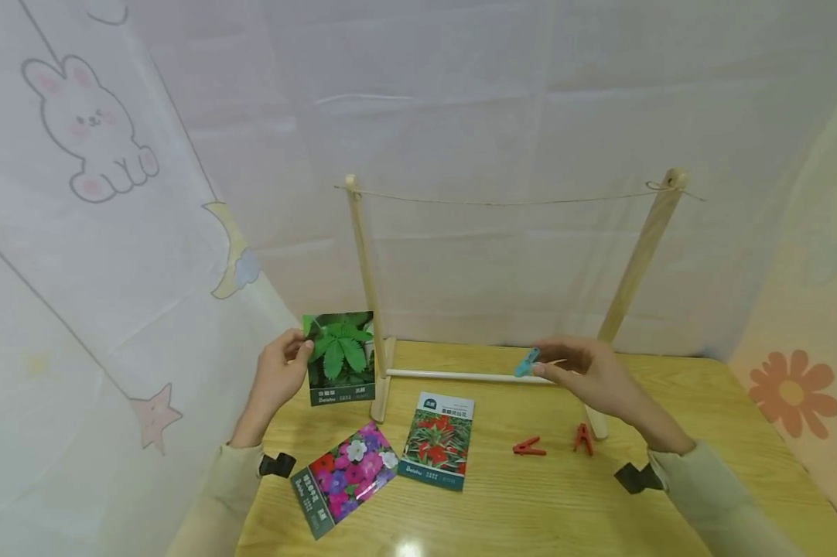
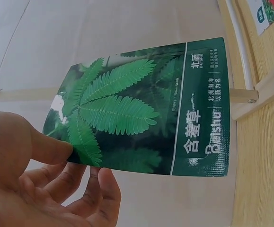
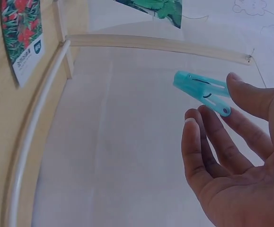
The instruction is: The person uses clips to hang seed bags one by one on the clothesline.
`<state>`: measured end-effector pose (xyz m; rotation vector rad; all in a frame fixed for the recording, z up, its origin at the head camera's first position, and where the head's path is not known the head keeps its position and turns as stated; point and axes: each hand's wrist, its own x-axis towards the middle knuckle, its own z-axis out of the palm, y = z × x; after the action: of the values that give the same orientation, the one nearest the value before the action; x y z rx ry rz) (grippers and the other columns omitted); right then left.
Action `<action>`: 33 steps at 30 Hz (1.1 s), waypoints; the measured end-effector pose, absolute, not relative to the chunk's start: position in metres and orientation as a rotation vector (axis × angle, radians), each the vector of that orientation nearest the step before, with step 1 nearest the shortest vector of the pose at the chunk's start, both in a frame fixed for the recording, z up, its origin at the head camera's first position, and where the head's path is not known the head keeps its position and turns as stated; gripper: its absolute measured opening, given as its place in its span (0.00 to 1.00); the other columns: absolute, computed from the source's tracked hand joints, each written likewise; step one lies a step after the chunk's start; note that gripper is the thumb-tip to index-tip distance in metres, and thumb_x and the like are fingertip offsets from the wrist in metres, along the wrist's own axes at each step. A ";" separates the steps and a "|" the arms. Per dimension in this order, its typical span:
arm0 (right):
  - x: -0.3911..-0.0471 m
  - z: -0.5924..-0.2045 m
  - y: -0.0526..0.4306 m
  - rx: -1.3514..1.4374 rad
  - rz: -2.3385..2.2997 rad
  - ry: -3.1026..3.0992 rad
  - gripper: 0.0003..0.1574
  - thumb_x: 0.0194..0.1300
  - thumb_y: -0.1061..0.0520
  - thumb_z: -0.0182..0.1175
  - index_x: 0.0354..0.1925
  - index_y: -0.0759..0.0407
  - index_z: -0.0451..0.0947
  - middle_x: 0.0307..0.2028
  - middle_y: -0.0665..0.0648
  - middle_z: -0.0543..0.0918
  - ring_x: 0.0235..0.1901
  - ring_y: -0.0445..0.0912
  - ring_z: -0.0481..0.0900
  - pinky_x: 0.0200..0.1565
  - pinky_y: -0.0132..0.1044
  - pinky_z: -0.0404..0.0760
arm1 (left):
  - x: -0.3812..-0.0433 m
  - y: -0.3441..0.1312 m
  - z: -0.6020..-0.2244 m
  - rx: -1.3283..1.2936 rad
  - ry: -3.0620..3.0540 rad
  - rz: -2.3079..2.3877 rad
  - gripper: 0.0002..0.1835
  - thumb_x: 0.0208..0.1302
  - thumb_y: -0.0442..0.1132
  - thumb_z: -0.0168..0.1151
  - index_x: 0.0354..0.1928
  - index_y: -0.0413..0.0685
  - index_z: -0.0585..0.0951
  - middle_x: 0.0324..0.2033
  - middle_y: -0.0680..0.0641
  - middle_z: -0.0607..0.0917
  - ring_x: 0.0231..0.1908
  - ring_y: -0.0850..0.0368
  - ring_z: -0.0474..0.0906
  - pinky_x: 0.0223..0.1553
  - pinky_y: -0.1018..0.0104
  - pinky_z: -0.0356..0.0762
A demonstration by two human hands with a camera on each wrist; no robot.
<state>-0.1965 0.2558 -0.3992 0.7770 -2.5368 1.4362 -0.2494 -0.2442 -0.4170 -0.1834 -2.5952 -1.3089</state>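
Observation:
A green seed packet with a fern-like leaf picture (image 1: 340,357) is pinched at its edge by my left hand (image 1: 284,373), thumb in front. In the left wrist view the packet (image 2: 141,111) faces the camera, held clear of the table. My right hand (image 1: 592,377) pinches a light-blue clothespin (image 1: 527,362) between thumb and index finger. The right wrist view shows that clothespin (image 3: 203,92) with its handle ends between those fingers and its tip pointing away. Above and between the hands, a string (image 1: 502,203) runs between two wooden posts.
On the wooden table (image 1: 530,510) lie a seed packet with red flowers (image 1: 438,445) and one with pink and purple flowers (image 1: 352,476). Two red clothespins (image 1: 528,446) lie to the right. A white rod (image 1: 460,375) joins the bases of the left post (image 1: 365,271) and right post (image 1: 641,255).

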 end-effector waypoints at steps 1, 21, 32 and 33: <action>-0.196 -0.396 0.254 0.792 1.416 -2.530 0.21 0.75 0.65 0.65 0.64 0.64 0.82 0.50 0.61 0.91 0.49 0.36 0.88 0.48 0.32 0.89 | -0.250 -0.244 -0.419 -0.193 -2.585 -1.311 0.13 0.84 0.39 0.54 0.56 0.37 0.82 0.57 0.30 0.87 0.60 0.30 0.83 0.62 0.31 0.79; -0.218 -0.342 0.229 0.736 1.340 -2.613 0.23 0.77 0.57 0.66 0.66 0.62 0.81 0.53 0.63 0.89 0.47 0.39 0.88 0.45 0.33 0.89 | -0.253 -0.230 -0.408 -0.212 -2.499 -1.338 0.14 0.84 0.39 0.55 0.57 0.36 0.81 0.55 0.32 0.87 0.58 0.33 0.85 0.61 0.34 0.81; -0.227 -0.318 0.223 0.782 1.197 -2.618 0.18 0.76 0.56 0.68 0.60 0.58 0.86 0.50 0.57 0.91 0.48 0.42 0.89 0.47 0.30 0.87 | -0.263 -0.210 -0.396 -0.294 -2.466 -1.341 0.13 0.84 0.40 0.55 0.57 0.38 0.82 0.55 0.33 0.88 0.56 0.33 0.86 0.61 0.34 0.81; -0.228 -0.315 0.222 0.786 1.182 -2.617 0.18 0.77 0.56 0.67 0.60 0.58 0.86 0.50 0.56 0.91 0.49 0.43 0.89 0.47 0.30 0.87 | -0.264 -0.209 -0.395 -0.299 -2.460 -1.343 0.13 0.84 0.39 0.55 0.57 0.38 0.82 0.54 0.33 0.88 0.56 0.33 0.86 0.61 0.34 0.81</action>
<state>-0.2284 0.2215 -0.3155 0.7856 -2.6166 1.1819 -0.2639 -0.2094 -0.3948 -0.2991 -2.4601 -1.3431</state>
